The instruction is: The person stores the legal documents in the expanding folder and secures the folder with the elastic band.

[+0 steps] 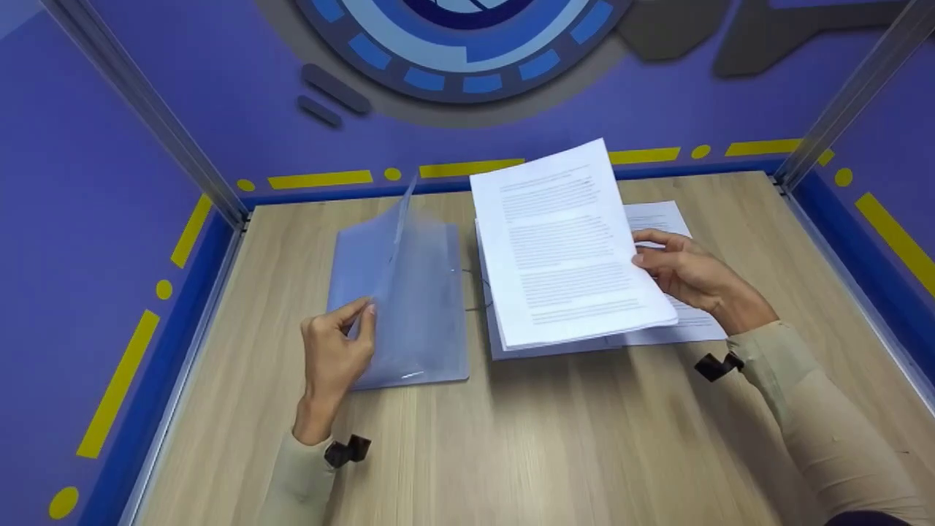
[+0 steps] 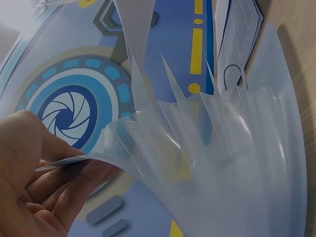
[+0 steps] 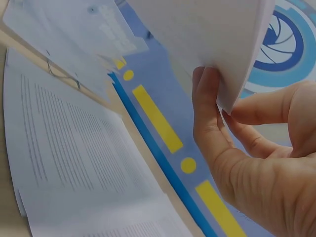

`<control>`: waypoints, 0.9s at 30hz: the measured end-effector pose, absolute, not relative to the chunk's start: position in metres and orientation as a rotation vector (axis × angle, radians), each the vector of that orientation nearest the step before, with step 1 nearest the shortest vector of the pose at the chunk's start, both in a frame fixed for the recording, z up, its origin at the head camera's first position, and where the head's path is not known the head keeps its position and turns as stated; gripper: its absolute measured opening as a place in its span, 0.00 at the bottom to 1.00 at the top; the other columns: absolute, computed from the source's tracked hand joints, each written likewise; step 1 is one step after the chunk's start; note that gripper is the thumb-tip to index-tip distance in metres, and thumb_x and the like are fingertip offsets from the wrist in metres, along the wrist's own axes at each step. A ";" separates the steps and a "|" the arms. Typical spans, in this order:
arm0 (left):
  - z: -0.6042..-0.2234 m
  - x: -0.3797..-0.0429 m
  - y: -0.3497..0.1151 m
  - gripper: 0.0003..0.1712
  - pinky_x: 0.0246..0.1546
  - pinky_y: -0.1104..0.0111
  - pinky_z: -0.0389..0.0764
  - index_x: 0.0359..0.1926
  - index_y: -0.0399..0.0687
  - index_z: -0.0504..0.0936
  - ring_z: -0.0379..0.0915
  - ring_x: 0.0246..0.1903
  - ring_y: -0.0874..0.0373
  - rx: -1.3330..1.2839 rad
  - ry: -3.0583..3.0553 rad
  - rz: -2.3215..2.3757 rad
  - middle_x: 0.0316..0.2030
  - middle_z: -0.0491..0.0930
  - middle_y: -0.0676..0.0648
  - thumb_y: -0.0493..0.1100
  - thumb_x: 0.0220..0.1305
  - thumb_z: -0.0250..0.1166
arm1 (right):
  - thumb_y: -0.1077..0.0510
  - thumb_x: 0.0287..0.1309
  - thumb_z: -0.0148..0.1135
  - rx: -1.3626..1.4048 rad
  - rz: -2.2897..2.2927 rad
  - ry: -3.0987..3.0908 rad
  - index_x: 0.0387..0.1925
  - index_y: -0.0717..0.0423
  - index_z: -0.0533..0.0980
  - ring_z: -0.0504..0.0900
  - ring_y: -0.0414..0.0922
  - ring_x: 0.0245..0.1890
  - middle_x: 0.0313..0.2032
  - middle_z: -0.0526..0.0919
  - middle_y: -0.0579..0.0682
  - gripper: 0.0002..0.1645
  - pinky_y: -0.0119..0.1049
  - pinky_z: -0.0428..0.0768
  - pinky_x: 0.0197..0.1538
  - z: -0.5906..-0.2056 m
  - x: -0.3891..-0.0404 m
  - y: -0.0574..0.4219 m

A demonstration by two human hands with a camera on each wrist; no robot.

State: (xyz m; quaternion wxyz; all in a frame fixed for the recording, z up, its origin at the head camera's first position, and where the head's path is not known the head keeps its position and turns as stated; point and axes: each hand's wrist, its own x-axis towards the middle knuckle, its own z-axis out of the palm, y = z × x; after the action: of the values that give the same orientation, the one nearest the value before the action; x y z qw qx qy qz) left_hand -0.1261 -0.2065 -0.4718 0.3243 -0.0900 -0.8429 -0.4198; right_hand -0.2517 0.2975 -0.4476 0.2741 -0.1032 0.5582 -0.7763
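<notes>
The left hand (image 1: pixel 336 347) has thumb and fingertips together, clamped on the edge of a raised leaf of a translucent blue folder (image 1: pixel 431 329). The folder lies left of the middle of the wooden table (image 1: pixel 540 453); the left wrist view shows its clear pockets fanned apart. The right hand (image 1: pixel 690 274) pinches the right edge of a stack of printed sheets (image 1: pixel 570 248), thumb on one side and fingers on the other. The stack is tilted, raised off the table and to the right of the folder. Further printed pages (image 1: pixel 668 337) lie flat below and to the right, partly covered in the head view by the stack and right hand. A bluish edge (image 1: pixel 555 353) shows under the stack's near side; its full extent is hidden. A thin dark cord (image 2: pixel 233 65) loops beside the folder. A blue far wall (image 1: pixel 409 150) with yellow markings stands behind the table.
</notes>
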 end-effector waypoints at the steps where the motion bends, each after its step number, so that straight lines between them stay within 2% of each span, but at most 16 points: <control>1: -0.472 -0.126 -0.207 0.09 0.37 0.84 0.79 0.44 0.26 0.90 0.86 0.31 0.54 -0.238 -2.209 -1.100 0.37 0.91 0.34 0.26 0.63 0.71 | 0.73 0.77 0.51 -0.282 -2.085 1.497 0.62 0.60 0.77 0.92 0.47 0.41 0.47 0.91 0.55 0.19 0.38 0.90 0.41 -0.448 -0.252 0.294; 3: -0.472 -0.125 -0.207 0.09 0.37 0.84 0.79 0.44 0.25 0.90 0.87 0.31 0.53 -0.245 -2.202 -1.103 0.37 0.90 0.33 0.26 0.63 0.71 | 0.73 0.77 0.52 -0.288 -2.081 1.490 0.62 0.60 0.77 0.93 0.46 0.40 0.47 0.91 0.55 0.19 0.39 0.90 0.41 -0.448 -0.252 0.288; 9: -0.472 -0.125 -0.208 0.09 0.41 0.88 0.77 0.43 0.25 0.90 0.91 0.37 0.42 -0.258 -2.177 -1.108 0.36 0.90 0.32 0.25 0.62 0.71 | 0.72 0.76 0.54 -0.268 -2.076 1.488 0.62 0.61 0.75 0.92 0.47 0.39 0.46 0.90 0.55 0.18 0.39 0.90 0.41 -0.447 -0.254 0.267; 27: -0.471 -0.125 -0.207 0.09 0.40 0.87 0.78 0.43 0.25 0.90 0.91 0.35 0.43 -0.243 -2.181 -1.124 0.35 0.91 0.33 0.25 0.61 0.72 | 0.72 0.74 0.56 -0.241 -2.051 1.469 0.58 0.58 0.75 0.90 0.45 0.39 0.45 0.87 0.54 0.16 0.37 0.88 0.43 -0.450 -0.261 0.215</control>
State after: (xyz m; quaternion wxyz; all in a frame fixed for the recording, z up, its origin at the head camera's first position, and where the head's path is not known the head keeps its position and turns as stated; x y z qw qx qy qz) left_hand -0.1246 -0.2074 -0.4712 0.3313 -0.0931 -0.8346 -0.4301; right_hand -0.2613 0.2150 -0.4496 0.2991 -0.0906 0.5531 -0.7723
